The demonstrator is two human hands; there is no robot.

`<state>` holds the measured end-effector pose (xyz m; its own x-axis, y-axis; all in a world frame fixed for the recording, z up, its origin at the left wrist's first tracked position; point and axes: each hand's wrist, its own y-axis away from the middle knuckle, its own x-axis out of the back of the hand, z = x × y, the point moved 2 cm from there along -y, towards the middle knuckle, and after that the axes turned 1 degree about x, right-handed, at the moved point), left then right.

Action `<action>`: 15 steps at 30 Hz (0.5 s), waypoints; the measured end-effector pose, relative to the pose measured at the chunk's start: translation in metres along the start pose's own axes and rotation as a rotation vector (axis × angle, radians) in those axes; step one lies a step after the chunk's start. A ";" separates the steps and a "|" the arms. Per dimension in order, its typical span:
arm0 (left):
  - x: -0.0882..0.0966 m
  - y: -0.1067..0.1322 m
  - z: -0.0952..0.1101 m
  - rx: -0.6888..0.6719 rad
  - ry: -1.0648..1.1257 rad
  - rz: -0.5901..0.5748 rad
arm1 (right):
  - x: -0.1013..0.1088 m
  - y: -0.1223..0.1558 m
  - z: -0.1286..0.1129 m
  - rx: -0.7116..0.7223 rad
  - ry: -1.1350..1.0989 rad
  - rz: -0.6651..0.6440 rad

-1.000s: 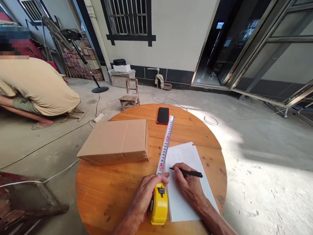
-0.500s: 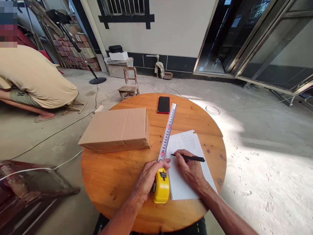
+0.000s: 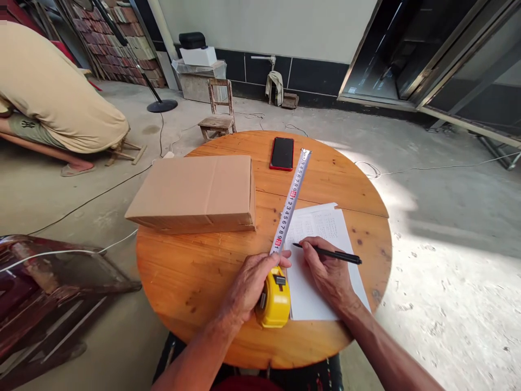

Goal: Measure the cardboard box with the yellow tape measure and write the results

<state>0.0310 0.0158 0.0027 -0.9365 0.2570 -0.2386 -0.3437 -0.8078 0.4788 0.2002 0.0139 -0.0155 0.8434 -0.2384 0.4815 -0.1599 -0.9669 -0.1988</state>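
Good writing here: I think the left hand (image 3: 252,282) should press the blade (image 3: 291,203) firmly, so that no length slips back, while the right hand (image 3: 331,274) makes small, calm strokes with the black pen (image 3: 337,254). The paper (image 3: 305,304) would also need light pressure, so that it does not turn.
Left arm and fingers: The forearm comes from the lower left, over the near part of the round table (image 3: 195,277). The fingers are closed around the yellow tape measure (image 3: 279,304), and the thumb lies where the blade leaves the case.
Right arm and fingers: The forearm comes from the lower right, and the hand is over the paper. The fingers pinch the pen in a writing grip, its back end pointing right.
Pen tip: It points left, near the blade; from this angle I cannot tell surely whether it touches the sheet.
Sheets: They lie right of the case, with handwriting on the upper part.
Blade numbers: They face up, and the free end is near the phone (image 3: 282,153).
Cardboard box (image 3: 199,187): It lies closed on the left part of the table, apart from both hands.
Beyond the table: A small wooden chair (image 3: 217,124) stands on the floor.
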 end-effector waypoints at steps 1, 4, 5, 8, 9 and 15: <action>0.000 0.000 0.000 0.002 -0.004 0.003 | 0.000 0.000 -0.001 0.001 0.004 0.001; 0.000 0.000 0.001 0.009 -0.005 0.015 | 0.000 -0.001 -0.002 0.004 0.005 -0.001; 0.001 0.000 0.001 0.013 -0.003 0.020 | 0.000 -0.001 -0.002 0.003 0.003 -0.001; 0.001 0.001 0.001 0.027 -0.001 0.041 | 0.000 -0.001 -0.003 0.009 0.008 -0.009; 0.001 0.001 0.001 0.030 -0.001 0.048 | 0.000 -0.001 -0.003 0.014 0.011 -0.015; 0.001 -0.001 -0.001 0.043 0.013 0.048 | 0.000 -0.001 -0.003 0.044 0.014 -0.034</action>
<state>0.0304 0.0164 0.0014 -0.9510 0.2120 -0.2252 -0.3018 -0.7952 0.5259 0.1985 0.0148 -0.0124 0.8408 -0.2067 0.5003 -0.1078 -0.9697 -0.2194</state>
